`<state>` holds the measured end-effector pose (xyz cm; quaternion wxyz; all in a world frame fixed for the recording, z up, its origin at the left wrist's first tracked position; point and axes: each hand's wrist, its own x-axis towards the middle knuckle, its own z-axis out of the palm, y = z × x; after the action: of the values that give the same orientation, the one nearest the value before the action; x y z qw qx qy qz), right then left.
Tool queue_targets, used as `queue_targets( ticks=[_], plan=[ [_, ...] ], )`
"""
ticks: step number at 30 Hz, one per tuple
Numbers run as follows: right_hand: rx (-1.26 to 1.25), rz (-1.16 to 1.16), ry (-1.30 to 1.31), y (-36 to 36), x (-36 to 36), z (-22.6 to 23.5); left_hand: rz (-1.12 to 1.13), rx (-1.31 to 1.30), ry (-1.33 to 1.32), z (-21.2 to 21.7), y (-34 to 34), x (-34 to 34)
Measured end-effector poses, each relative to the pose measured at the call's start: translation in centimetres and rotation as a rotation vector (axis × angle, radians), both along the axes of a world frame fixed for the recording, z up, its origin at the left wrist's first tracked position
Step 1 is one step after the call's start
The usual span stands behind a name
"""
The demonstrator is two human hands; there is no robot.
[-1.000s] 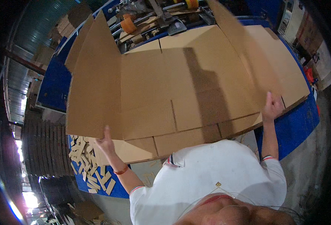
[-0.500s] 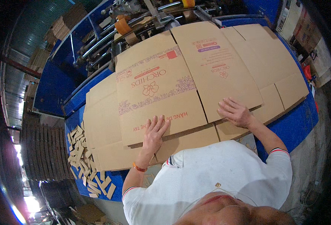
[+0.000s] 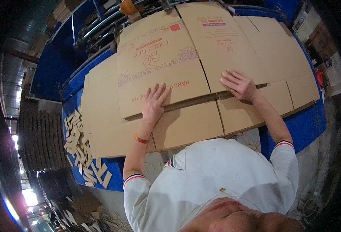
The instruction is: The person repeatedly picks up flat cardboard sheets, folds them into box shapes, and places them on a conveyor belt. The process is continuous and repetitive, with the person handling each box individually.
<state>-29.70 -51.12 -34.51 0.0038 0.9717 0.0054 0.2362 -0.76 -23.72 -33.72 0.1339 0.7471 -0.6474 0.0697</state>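
A flat brown cardboard box blank [image 3: 161, 79], printed in red and purple, lies on larger plain cardboard sheets [image 3: 186, 124]. A slit divides its panels. My left hand [image 3: 154, 103] rests on its near edge, left of the slit, fingers spread flat. On the panel right of the slit lies my right hand [image 3: 240, 86], its fingers stretched out over the near edge. Neither thumb shows fully, and nothing is enclosed in either hand. The far end of the blank reaches up to machine rollers [image 3: 101, 29].
A blue machine table [image 3: 303, 127] carries the cardboard. Small cardboard offcuts [image 3: 78, 139] lie heaped on its left side. Tall stacks of dark sheets [image 3: 39, 141] stand further left. An orange roller [image 3: 128, 7] sits at the far side.
Both hands and the printed blank have moved away from me toward the rollers, baring more of the plain sheets at the near side. The view has also shifted slightly.
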Motion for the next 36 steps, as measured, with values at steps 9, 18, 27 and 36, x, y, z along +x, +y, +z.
queue_targets(
  ticks=[9, 18, 27, 36],
  plan=[
    [-0.007, -0.233, -0.009, 1.1, -1.2, 0.3, 0.029, -0.009, -0.099, 1.0, 1.3, 0.6],
    [-0.095, -0.123, -0.053, -7.2, 4.6, -0.1, 0.018, -0.085, -0.139, 0.9, -4.3, 5.3],
    [-0.142, -0.205, -0.101, -15.7, 12.8, -1.4, 0.214, -0.044, -0.201, 0.2, -12.5, 13.1],
    [-0.035, -0.42, -0.279, -19.0, 14.2, -2.9, 0.922, 0.078, -0.497, -2.0, 2.1, 20.3]
  ],
)
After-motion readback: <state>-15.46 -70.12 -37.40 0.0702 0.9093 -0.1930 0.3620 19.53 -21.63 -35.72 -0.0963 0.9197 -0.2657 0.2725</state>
